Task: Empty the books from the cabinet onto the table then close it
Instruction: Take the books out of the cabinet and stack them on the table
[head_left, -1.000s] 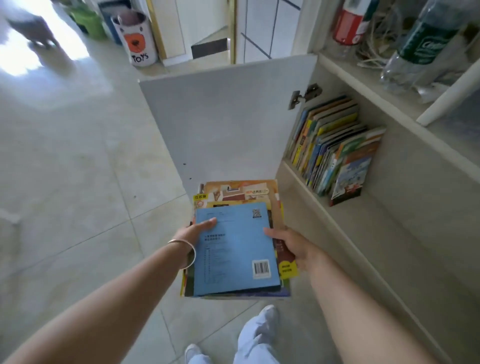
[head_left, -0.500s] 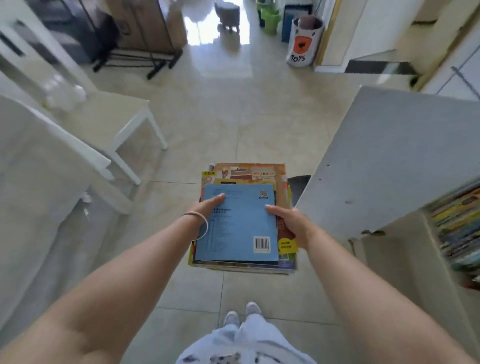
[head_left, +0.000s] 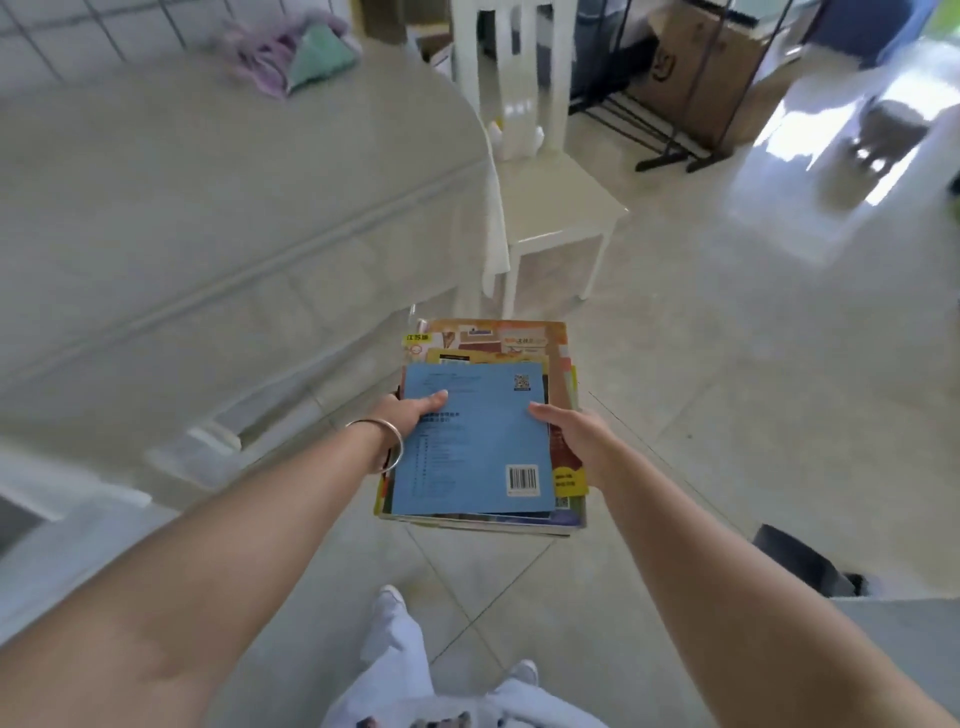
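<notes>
Two hands under one load. Worktop (head_left: 218, 208): broad, pale, cloth-covered, filling the upper left, up and to the left of the load, its near edge running on a slant from lower left to upper right. White chair (head_left: 558, 208) tucked at its right end, just beyond the far end of the load. Stack of books (head_left: 478, 441): flat, held in the air over the tiled floor (head_left: 727, 389), not yet above the worktop, long axis pointing away from the body toward the chair, blue book on top, orange covers showing at the far end. Left side of the stack nearer the worktop, so left hand (head_left: 410, 413) leading for a set-down, by this reading. Left hand: thumb laid flat on the blue cover, fingers hidden below the stack's left edge, gripping; bangle (head_left: 387, 444) on the wrist. Right hand (head_left: 569, 434): thumb on the cover's right edge, fingers curled out of sight underneath, gripping likewise. Both forearms stretched forward, roughly parallel, stack level between them. Likely need: lift up and leftward, clearing the worktop's edge. Cabinet out of view.
</notes>
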